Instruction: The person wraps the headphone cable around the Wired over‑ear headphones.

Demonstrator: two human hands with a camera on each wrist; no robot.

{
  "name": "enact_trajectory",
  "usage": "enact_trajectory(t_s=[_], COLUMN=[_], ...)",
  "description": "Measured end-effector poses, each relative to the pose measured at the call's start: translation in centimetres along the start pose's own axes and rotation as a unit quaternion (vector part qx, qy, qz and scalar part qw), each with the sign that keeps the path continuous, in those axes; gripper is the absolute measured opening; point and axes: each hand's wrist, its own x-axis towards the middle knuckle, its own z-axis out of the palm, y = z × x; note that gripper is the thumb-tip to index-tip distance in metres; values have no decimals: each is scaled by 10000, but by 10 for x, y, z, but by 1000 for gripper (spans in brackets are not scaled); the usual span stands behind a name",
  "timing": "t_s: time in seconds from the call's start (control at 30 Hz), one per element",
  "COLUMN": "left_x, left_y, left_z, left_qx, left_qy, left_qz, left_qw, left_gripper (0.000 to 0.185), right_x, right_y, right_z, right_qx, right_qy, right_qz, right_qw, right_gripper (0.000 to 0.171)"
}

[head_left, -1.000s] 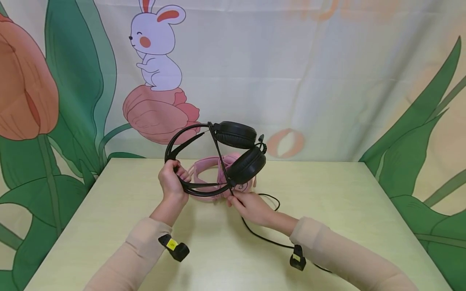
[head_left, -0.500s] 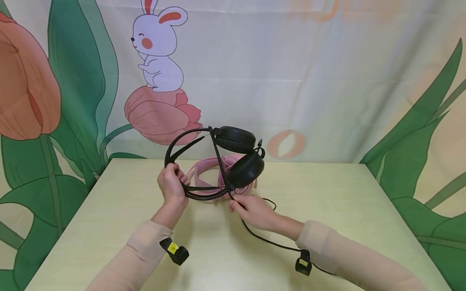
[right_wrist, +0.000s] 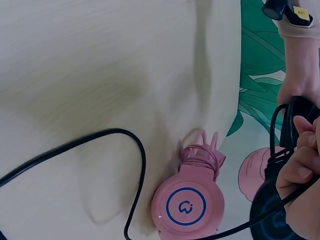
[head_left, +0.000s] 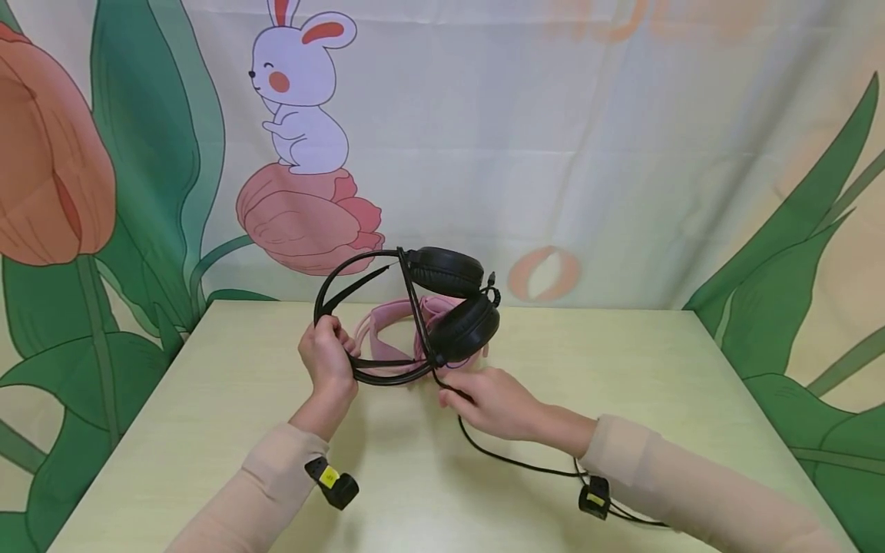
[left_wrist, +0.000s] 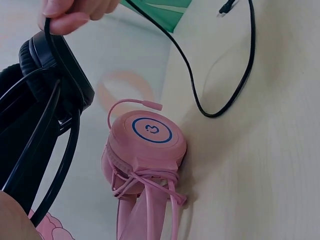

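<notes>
Gripping black headset (head_left: 415, 307), both hands (head_left: 328, 361).

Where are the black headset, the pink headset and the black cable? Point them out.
black headset (head_left: 465, 329), head view, on the nearer ear pad.
pink headset (left_wrist: 151, 131), left wrist view, on the earcup's ringed face.
black cable (right_wrist: 142, 165), right wrist view, on its bend.

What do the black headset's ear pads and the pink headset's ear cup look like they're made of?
Black headset: the ear pads look like soft faux leather, matte and faintly creased; the thin headband seems plastic. Pink headset: its ear cup looks like smooth hard plastic with a soft sheen and a printed blue ring.
</notes>
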Motion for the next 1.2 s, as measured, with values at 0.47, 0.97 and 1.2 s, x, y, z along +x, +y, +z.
enact_trajectory(t_s=[0.47,0.97,1.2], left_x=[5,7,7], left_y=[-6,-3,-4], left_z=[-9,-10,-12], left_qx=[459,938,702], left_qy=[259,217,68], left_qz=[48,74,-109], left_qw=[9986,9953,9975], left_gripper=[14,17,16], right_x=[6,22,27], right_y=[-12,-18,-11], right_z=[-38,-94,-116], right_qx=[-529,837,526], right_qy=[328,41,181], right_qz=[-1220,-1499,-1747], right_qw=[9906,9851,9830], right_gripper=[14,14,14])
